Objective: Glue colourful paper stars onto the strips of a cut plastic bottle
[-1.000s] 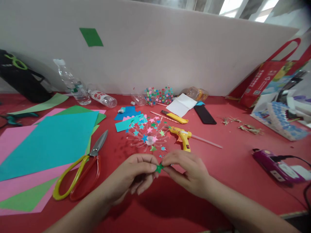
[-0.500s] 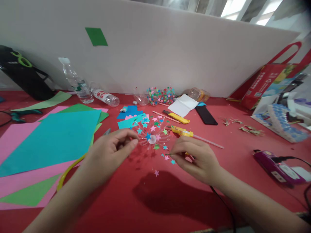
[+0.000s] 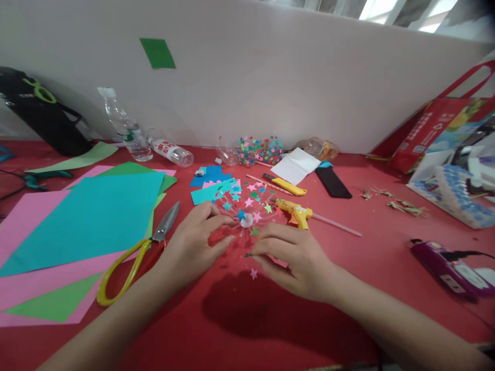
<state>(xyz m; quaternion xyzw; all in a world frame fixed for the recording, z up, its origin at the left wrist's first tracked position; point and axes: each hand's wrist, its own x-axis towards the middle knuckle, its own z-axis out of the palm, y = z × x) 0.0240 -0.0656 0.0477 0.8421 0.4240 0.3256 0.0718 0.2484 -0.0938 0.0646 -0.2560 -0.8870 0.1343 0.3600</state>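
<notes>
Above the red surface (image 3: 371, 252) before a white partition (image 3: 270, 77), the right hand (image 3: 296, 260) pinches a green piece (image 3: 248, 255) at its fingertips; the left hand (image 3: 195, 239) hovers nearby, spread.

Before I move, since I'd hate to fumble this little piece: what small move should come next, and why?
I'd probably steady the nearer starred plastic with the left hand: its thumb and fingers stand apart close to that plastic, while the right hand is occupied, pinching a small green piece just in front of it.
</notes>
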